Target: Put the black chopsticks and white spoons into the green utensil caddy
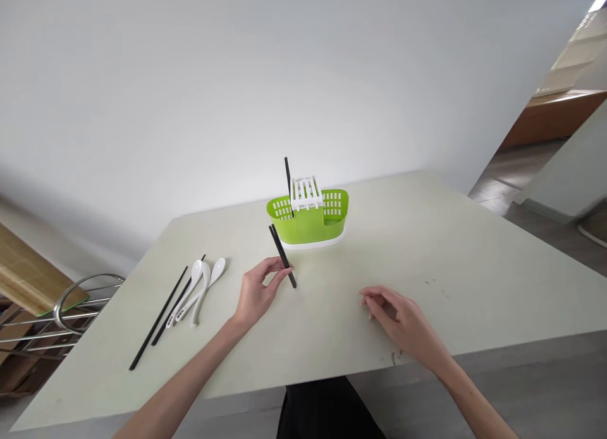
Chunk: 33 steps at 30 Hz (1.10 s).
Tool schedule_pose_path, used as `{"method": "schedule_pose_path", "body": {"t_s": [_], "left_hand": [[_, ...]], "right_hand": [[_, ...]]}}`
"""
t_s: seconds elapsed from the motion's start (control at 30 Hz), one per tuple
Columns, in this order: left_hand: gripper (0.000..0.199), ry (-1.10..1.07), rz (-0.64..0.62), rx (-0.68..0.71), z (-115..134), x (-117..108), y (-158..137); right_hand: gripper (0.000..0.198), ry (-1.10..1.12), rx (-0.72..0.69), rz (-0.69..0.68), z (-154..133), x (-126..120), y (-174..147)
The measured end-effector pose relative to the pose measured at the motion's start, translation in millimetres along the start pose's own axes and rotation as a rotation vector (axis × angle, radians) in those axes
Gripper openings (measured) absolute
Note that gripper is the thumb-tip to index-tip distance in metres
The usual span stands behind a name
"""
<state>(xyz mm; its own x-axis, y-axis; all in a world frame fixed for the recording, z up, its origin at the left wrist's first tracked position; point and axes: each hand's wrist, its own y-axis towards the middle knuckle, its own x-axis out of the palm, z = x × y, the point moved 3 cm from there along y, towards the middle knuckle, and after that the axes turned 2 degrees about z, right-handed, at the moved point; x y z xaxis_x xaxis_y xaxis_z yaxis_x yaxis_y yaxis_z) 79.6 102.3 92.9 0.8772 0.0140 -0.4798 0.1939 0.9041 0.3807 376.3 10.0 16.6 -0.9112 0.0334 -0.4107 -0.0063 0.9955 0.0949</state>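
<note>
Slim, straight black chopsticks (280,246) are pinched in the left grip (257,291) over the table (327,341), long axis slanting, upper ends pointing away and leftward. Beyond this grip stands a perforated green plastic caddy (306,231); left of it lie glossy, curved white spoons (219,269). The right grip (403,320) curls loosely; whether its fingertips meet, I cannot tell.

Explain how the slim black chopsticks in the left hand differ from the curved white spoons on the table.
The slim black chopsticks are straight sticks; the curved white spoons have bent handles and rounded bowls. The chopsticks are held slanting in the person's left hand; the spoons lie overlapping on the pale, flat table, in no hand. Both are slender utensils.
</note>
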Motion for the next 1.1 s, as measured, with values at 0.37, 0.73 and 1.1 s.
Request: {"method": "schedule_pose_path", "body": {"t_s": [0.37,0.73,1.1], "left_hand": [[0.036,-0.385,0.016,-0.238,40.8,13.9,-18.3],[0.037,-0.472,-0.158,-0.264,96.1,9.9,-55.3],[0.044,-0.266,-0.08,-0.352,128.4,-10.3,-51.3]], "right_hand": [[0.048,0.307,-0.004,-0.145,-25.1,24.2,-6.6],[0.046,0.925,0.044,-0.418,-82.9,69.0,-55.4],[0.056,0.649,-0.054,-0.311,-79.6,52.1,-68.2]]}}
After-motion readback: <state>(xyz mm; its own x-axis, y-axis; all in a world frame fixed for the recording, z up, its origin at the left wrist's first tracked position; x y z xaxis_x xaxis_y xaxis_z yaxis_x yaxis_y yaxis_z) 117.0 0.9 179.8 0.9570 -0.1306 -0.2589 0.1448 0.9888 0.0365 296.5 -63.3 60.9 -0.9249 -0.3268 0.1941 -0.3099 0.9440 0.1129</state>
